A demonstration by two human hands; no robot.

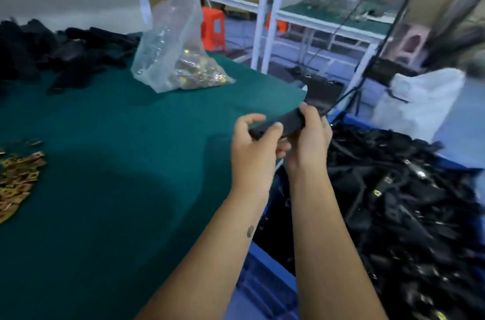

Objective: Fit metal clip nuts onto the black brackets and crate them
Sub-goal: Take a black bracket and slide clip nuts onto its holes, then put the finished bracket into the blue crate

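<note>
We grasp one black bracket (284, 124) with both hands, above the right edge of the green table (118, 162). Our left hand (253, 148) curls round its near end, thumb on top and fingers beneath. Our right hand (309, 142) pinches the far end, fingers wrapped over it. The picture is blurred, so we cannot tell whether a clip nut sits on the bracket.

To our right, the blue crate (265, 291) is heaped with black brackets (409, 209), a few showing small metal glints. On the table an open clear bag (175, 47) holds more metal clip nuts. Loose clip nuts (18, 178) lie at the left edge, and a pile of bare brackets (52, 54) fills the far left corner.
</note>
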